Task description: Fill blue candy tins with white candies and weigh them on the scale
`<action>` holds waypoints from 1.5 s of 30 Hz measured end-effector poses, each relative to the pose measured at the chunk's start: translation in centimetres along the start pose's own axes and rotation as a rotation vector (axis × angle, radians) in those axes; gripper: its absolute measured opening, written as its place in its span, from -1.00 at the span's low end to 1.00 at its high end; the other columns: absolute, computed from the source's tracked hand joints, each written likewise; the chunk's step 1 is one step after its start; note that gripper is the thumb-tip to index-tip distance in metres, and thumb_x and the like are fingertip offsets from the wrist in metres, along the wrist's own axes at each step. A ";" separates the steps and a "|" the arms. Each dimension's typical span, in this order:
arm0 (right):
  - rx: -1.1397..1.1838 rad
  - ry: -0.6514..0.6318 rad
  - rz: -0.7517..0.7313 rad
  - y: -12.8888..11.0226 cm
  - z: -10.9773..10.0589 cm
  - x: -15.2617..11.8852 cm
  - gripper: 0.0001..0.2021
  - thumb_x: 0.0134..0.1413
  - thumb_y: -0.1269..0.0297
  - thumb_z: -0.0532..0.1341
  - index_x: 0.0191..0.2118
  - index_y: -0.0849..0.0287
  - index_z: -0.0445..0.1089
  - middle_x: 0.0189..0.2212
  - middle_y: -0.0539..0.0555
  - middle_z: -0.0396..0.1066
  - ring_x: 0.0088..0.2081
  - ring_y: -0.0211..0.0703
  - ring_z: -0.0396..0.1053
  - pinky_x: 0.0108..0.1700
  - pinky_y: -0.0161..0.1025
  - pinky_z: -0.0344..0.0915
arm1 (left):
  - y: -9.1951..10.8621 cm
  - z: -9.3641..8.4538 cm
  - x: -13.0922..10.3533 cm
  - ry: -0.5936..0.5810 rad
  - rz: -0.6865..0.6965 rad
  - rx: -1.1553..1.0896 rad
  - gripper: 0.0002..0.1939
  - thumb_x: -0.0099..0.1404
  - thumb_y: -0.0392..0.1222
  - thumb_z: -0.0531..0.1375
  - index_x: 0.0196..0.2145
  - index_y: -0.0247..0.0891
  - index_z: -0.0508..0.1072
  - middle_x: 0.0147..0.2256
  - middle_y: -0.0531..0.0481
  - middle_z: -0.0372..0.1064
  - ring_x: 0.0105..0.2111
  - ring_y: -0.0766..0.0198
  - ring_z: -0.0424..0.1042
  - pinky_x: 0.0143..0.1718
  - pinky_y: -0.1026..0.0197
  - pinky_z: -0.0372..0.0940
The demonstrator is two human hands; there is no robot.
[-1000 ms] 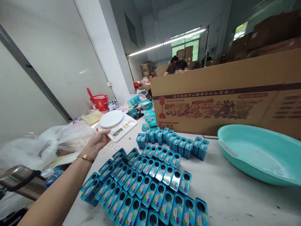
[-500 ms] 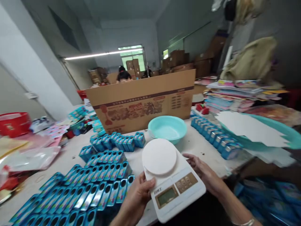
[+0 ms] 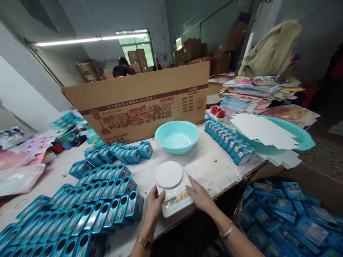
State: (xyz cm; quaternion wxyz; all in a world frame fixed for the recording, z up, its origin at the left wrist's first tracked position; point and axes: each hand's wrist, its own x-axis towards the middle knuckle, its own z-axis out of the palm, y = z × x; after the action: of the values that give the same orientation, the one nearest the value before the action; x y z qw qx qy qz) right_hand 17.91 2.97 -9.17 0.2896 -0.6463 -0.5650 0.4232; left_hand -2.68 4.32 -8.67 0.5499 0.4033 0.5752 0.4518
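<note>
We pinch the white kitchen scale (image 3: 174, 191) from both sides at the near edge of the tabletop (image 3: 202, 155). Our left hand (image 3: 154, 204) closes on its left side, thumb on top by the display; our right hand (image 3: 201, 197) closes on the right side, thumb on top by the button panel. Whether the scale's underside rests fully on the tabletop, we cannot tell. Just beyond its round plate (image 3: 169, 174) sits a turquoise basin (image 3: 177, 147). Toward the left edge we have rows of blue boxes (image 3: 102, 216) with dark round openings; another row (image 3: 227, 141) lines the right edge. A large cardboard box (image 3: 144, 103) stands along the far side, and more loose blue boxes (image 3: 286, 217) lie heaped beside the near right edge.
</note>
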 end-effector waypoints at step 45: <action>-0.810 0.040 -0.512 -1.2 0.6 -2.9 -0.51 0.17 0.10 0.24 0.21 -0.05 0.29 0.41 0.17 -0.15 0.35 0.32 -0.12 0.27 0.33 -0.13 | -4.5 0.6 -4.9 0.117 0.207 0.596 0.02 0.19 -0.12 0.32 0.39 -0.18 -0.25 0.34 -0.30 -0.06 0.31 -0.06 0.03 0.27 -0.17 0.12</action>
State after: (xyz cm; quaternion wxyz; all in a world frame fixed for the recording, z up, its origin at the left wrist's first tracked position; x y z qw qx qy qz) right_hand 16.82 0.34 -7.79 0.1199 -0.5552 -0.8199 0.0715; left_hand -1.58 -1.56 -11.66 0.3249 0.5764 0.6687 0.3393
